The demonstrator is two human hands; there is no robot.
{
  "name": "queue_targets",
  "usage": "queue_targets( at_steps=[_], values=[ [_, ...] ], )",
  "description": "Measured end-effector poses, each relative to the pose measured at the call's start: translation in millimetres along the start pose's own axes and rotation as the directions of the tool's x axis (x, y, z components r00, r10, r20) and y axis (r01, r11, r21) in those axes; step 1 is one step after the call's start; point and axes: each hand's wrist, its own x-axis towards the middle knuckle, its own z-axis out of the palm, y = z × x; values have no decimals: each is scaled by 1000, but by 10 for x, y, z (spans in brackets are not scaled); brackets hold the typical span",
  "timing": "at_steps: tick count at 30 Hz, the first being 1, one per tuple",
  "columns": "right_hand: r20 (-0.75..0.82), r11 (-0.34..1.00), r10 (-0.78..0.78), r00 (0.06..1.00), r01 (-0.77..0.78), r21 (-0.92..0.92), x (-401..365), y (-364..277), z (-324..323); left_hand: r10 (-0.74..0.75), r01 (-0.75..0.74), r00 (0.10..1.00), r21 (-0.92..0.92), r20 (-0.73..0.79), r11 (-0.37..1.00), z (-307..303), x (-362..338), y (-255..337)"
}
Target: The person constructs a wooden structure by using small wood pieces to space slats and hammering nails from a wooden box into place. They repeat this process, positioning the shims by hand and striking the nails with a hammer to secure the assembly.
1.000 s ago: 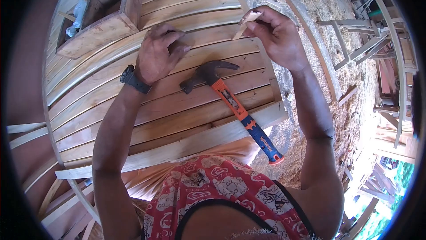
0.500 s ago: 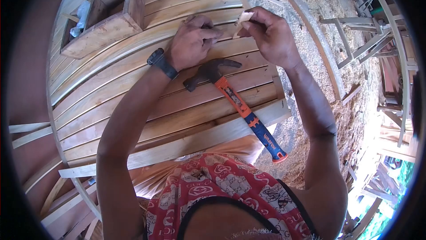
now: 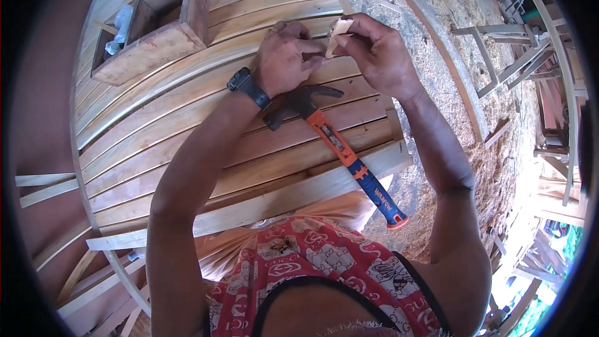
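Between the thumb and fingers of my right hand [image 3: 382,55] is a small, thin, pale piece of wood [image 3: 339,36], held tilted above the slats. My left hand [image 3: 289,55], with a black watch [image 3: 248,87] at its wrist, is curled beside it over the wooden slats [image 3: 249,41]. Its fingertips are drawn together near the wood's lower end; whatever they pinch is hidden or too small to name. Just below the hands, a claw hammer [image 3: 337,144] with an orange and blue handle lies across the slats, its head close to my left wrist.
A wooden box [image 3: 150,56] with compartments stands on the slats at upper left, a clear plastic bag [image 3: 120,28] inside. Along the near edge runs a pale board [image 3: 249,212]. Wood shavings [image 3: 430,168] cover the ground at right, with a long plank [image 3: 437,50] and stacked frames beyond.
My left hand has come slightly right, closer to the pale piece of wood. My right hand still holds that piece. The whole view has shifted a little, and the hammer lies as before.
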Motion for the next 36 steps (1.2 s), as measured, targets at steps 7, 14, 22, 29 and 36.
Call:
queue_targets(
  at_steps=[7,14,22,29,36],
  values=[
    [352,790,407,842,-132,-599,-532,-479,-312,16,-15,998,20,-61,1000,56,-14,-16],
    [337,801,438,833,-192,-568,-1403,-680,48,62,-66,996,-71,-60,995,57,2,-71],
    [145,570,806,574,-684,-456,-1183,-824,-773,52,-55,998,-87,-33,995,41,13,-77],
    [-87,835,497,863,-449,317,-967,-902,-865,49,-53,998,-115,-35,992,73,-4,-86],
    [-12,863,372,928,-351,-363,-1026,-714,-751,63,-66,997,-86,-40,994,52,16,-57]
  ],
)
